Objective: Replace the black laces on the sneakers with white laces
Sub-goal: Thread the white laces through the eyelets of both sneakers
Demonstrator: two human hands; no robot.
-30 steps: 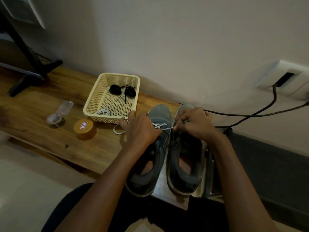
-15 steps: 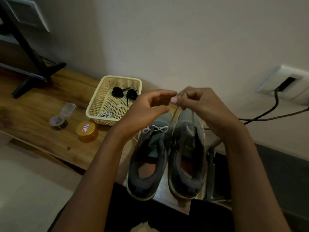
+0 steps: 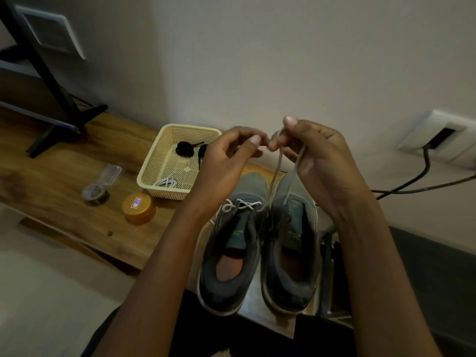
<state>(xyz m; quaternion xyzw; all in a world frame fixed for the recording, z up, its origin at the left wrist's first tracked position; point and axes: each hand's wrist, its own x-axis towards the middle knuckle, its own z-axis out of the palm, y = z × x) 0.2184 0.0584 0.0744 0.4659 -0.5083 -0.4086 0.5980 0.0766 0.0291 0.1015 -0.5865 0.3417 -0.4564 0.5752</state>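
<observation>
White lace climbs from the right sneaker up to your left hand and right hand, both pinching it where fingertips meet. The sneaker stands on the counter beneath them.

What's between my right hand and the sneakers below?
Two white lace strands, pinched by the right hand, hang down to the sneakers, in the head view.

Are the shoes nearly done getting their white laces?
Not yet. Done: both black laces lie coiled in the basket, and the left sneaker has its first white crossing. In hand: the left hand and right hand pinch that white lace up high. Left: its upper eyelets, then the right sneaker, which looks unlaced; a spare white lace waits in the basket.
</observation>
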